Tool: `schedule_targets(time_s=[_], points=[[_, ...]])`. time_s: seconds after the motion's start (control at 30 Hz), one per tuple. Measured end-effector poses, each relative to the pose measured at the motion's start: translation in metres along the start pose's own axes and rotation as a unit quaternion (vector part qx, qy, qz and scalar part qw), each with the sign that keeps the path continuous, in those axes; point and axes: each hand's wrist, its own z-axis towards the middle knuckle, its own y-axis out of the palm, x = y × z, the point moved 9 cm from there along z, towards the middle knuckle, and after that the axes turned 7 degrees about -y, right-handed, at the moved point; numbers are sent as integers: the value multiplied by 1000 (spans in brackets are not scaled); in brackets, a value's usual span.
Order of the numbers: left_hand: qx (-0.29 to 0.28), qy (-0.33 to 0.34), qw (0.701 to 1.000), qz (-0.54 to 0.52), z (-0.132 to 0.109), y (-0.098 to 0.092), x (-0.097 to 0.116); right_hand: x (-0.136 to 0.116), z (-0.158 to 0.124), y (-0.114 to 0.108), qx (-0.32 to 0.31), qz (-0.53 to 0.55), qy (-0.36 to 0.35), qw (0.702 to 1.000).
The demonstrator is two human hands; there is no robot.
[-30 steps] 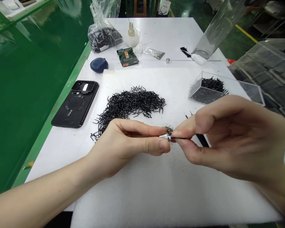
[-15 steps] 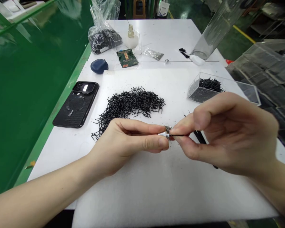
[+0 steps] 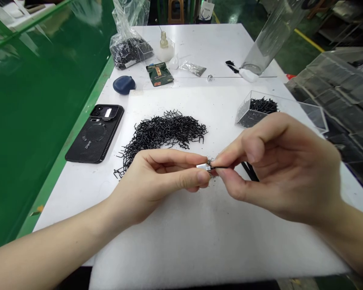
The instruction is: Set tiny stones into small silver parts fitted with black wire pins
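Note:
Between the thumb and fingers of my left hand (image 3: 163, 173) is a small silvery metal piece (image 3: 202, 166). My right hand (image 3: 284, 169) pinches a thin black bent pin (image 3: 220, 167), whose left end meets the metal piece; whether it sits inside cannot be made out. A curved heap of similar black pins (image 3: 169, 131) lies behind my left hand on a white foam sheet (image 3: 175, 241). Tiny dark bits are scattered on the sheet under my fingertips. Dark tweezers (image 3: 250, 172) lie partly hidden behind my right hand.
A clear box (image 3: 245, 117) of black pins stands at right, behind my right hand. A phone (image 3: 95, 133) and a blue case (image 3: 124, 85) are on the left. Farther back are a green packet (image 3: 159, 74), a bag of black parts (image 3: 130, 52) and a clear cylinder (image 3: 260, 52).
Both hands have shifted slightly left in view, and more of the metal piece shows between my left fingers. Both grips stay closed. The whole view has moved a little.

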Motion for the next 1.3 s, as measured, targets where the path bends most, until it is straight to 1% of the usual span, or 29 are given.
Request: schedule_targets(time_s=[0.17,0.2,0.3,0.37,0.4,0.43,0.5,0.57,0.63,0.67,0.77,0.87,1.0,1.13,1.3], points=[[8,22,1000,20,0,-1,2,-2,0,2,-6,4,-20,1000],[15,32,999,21,0,-1,3,-3,1,0,3,-3,-20,1000],[53,84,994,41,-5,-4,11,-4,5,-14,66,-24,0,998],[76,155,980,103,-11,-3,23,0,7,-25,106,-48,22,993],[74,205,964,151,-16,0,31,2,7,-28,113,-56,31,992],[59,260,942,205,-22,7,38,5,9,-29,110,-57,35,992],[3,348,883,314,-33,25,42,8,11,-30,95,-48,29,994],[-45,384,828,406,-38,37,32,11,12,-28,79,-37,18,996],[-59,396,787,470,-38,41,19,11,12,-28,84,-25,11,996],[-55,419,769,479,-41,41,15,11,12,-27,85,-18,13,996],[-55,428,744,510,-41,40,2,10,11,-22,72,-5,27,997],[-43,421,738,526,-43,39,1,10,9,-18,62,-4,42,997],[-20,420,743,522,-51,38,13,10,7,-17,56,1,48,997],[-1,433,774,462,-54,32,28,11,7,-16,54,7,59,997],[-15,416,806,421,-52,29,30,11,8,-13,47,22,66,996]])
